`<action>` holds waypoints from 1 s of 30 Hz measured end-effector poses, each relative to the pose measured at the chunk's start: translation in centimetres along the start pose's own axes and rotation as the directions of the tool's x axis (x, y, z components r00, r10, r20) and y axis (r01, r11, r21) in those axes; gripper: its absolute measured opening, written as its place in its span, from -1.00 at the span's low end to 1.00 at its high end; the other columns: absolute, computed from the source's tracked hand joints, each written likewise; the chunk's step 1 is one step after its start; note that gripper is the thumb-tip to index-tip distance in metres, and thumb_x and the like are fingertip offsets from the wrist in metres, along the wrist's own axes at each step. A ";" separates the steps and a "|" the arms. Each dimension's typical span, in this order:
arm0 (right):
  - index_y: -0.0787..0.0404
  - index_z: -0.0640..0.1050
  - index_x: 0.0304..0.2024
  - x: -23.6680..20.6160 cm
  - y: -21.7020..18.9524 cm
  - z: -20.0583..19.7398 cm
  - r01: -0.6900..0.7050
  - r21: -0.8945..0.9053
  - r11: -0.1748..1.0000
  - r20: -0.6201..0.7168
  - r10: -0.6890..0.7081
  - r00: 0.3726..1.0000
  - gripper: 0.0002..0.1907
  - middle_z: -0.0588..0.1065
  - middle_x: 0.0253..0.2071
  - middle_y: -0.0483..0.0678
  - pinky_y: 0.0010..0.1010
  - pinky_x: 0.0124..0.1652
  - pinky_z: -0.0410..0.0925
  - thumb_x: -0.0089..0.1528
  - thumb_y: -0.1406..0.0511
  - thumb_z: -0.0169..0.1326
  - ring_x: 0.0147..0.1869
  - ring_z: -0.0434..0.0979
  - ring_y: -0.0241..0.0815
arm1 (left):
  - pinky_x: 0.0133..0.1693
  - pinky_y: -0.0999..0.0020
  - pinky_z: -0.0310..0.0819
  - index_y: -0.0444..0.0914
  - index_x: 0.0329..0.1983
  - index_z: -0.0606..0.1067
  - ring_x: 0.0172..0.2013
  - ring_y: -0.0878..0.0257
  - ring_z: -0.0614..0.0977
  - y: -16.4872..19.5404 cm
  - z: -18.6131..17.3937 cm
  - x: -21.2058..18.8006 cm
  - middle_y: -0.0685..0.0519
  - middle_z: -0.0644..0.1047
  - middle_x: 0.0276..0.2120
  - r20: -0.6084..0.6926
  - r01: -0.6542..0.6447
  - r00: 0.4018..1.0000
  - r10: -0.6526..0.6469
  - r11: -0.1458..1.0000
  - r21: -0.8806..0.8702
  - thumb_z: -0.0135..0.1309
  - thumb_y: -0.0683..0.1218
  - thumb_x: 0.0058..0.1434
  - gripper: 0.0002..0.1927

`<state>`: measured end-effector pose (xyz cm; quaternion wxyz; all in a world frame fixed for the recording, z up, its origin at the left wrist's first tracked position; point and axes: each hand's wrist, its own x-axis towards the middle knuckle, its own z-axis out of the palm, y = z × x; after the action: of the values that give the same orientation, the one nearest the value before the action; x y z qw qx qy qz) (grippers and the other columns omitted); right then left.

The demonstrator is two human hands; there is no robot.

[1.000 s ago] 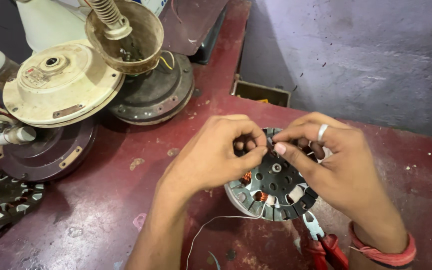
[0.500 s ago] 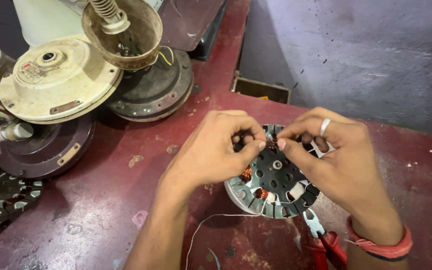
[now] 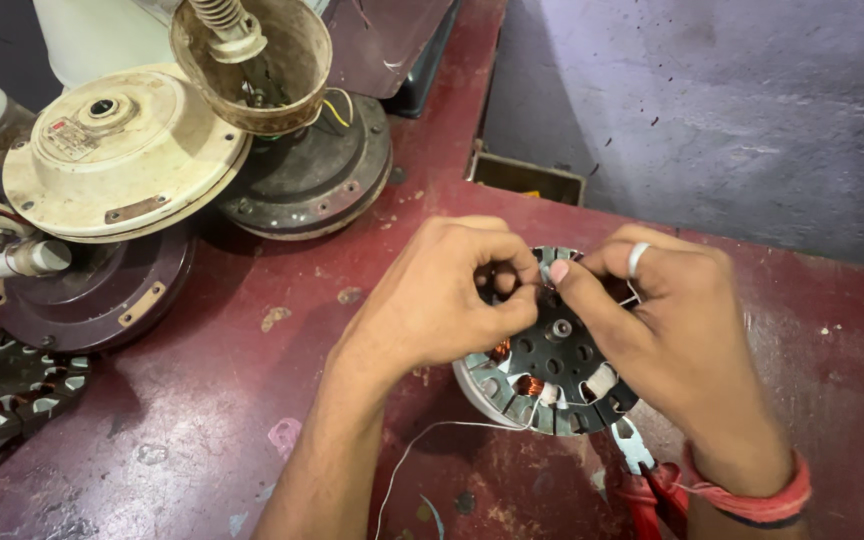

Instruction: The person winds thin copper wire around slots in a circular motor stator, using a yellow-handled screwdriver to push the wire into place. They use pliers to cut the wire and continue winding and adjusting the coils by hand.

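Both hands pinch fine wire at a fan stator on the red tabletop.

Left hand (image 3: 437, 300) and right hand (image 3: 662, 320) nip the wire (image 3: 422, 435) at the stator's (image 3: 552, 375) top slots; some slots hold copper coils (others look bare), so winding seems part-done.

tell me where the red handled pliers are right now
In the head view the red-handled pliers lie on the red table at the bottom right, just below the round stator and beside the right hand's wrist.
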<state>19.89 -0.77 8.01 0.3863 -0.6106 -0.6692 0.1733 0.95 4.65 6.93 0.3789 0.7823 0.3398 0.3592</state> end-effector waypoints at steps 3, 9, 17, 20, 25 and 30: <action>0.39 0.64 -0.42 0.1 0.2 0.4 -0.065 -0.007 0.998 -0.023 0.064 0.998 -0.84 0.48 -0.58 -0.04 -0.41 -0.54 0.22 0.18 0.36 0.25 -0.54 0.37 -0.37 | -0.41 0.40 0.46 -0.32 -0.41 0.58 -0.48 0.35 0.58 0.0 0.1 0.0 0.04 0.55 -0.50 -0.021 -0.037 0.999 0.037 0.999 0.002 0.22 -0.18 0.00 -0.89; 0.31 0.68 -0.35 -0.1 0.6 -1.6 0.095 0.002 0.995 0.095 -0.095 0.991 -0.90 0.54 -0.49 -0.08 -0.43 -0.48 0.27 0.13 0.37 0.29 -0.49 0.44 -0.33 | -0.40 0.41 0.47 -0.32 -0.39 0.60 -0.47 0.34 0.59 -0.2 -0.1 0.0 0.05 0.57 -0.51 -0.007 -0.018 1.000 0.018 0.999 -0.029 0.23 -0.17 0.04 -0.89; 0.20 0.68 -0.18 0.0 0.1 -1.9 0.283 -0.011 0.959 0.048 -0.282 0.958 -0.71 0.59 -0.26 -0.07 -0.42 -0.31 0.36 0.01 0.44 0.31 -0.28 0.57 -0.24 | -0.41 0.39 0.47 -0.33 -0.37 0.59 -0.47 0.33 0.58 -0.2 -0.2 -0.1 0.02 0.55 -0.49 0.017 -0.036 0.999 0.037 0.999 -0.032 0.17 -0.20 0.03 -0.89; 0.22 0.67 -0.09 0.2 0.0 -1.7 0.350 -0.008 0.937 0.034 -0.349 0.936 -0.66 0.55 -0.18 -0.03 -0.39 -0.19 0.41 0.05 0.42 0.31 -0.15 0.59 -0.19 | -0.41 0.38 0.45 -0.34 -0.38 0.58 -0.48 0.33 0.57 -0.2 -0.2 0.0 0.02 0.54 -0.50 0.017 -0.044 0.999 0.044 0.999 -0.028 0.17 -0.21 0.04 -0.90; 0.24 0.67 -0.22 0.2 0.1 -1.5 0.290 -0.113 0.950 0.033 -0.288 0.957 -0.78 0.54 -0.22 0.00 -0.34 -0.23 0.40 0.07 0.40 0.33 -0.16 0.58 -0.13 | -0.42 0.38 0.43 -0.34 -0.41 0.57 -0.49 0.33 0.55 -0.1 -0.2 0.0 0.03 0.54 -0.51 0.017 -0.015 1.000 0.016 0.999 -0.044 0.19 -0.20 0.05 -0.91; 0.26 0.65 -0.29 -0.1 0.3 -1.6 0.179 -0.120 0.977 0.152 -0.160 0.975 -0.84 0.56 -0.28 -0.03 -0.34 -0.29 0.41 0.08 0.37 0.31 -0.22 0.60 -0.15 | -0.45 0.38 0.42 -0.33 -0.42 0.59 -0.51 0.33 0.55 0.1 0.0 0.1 0.03 0.55 -0.53 0.002 0.048 0.999 -0.048 0.998 -0.036 0.19 -0.19 0.02 -0.91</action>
<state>21.26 -1.21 8.82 0.3099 -0.5617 -0.7547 0.1375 1.02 4.66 7.01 0.4016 0.7670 0.3519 0.3557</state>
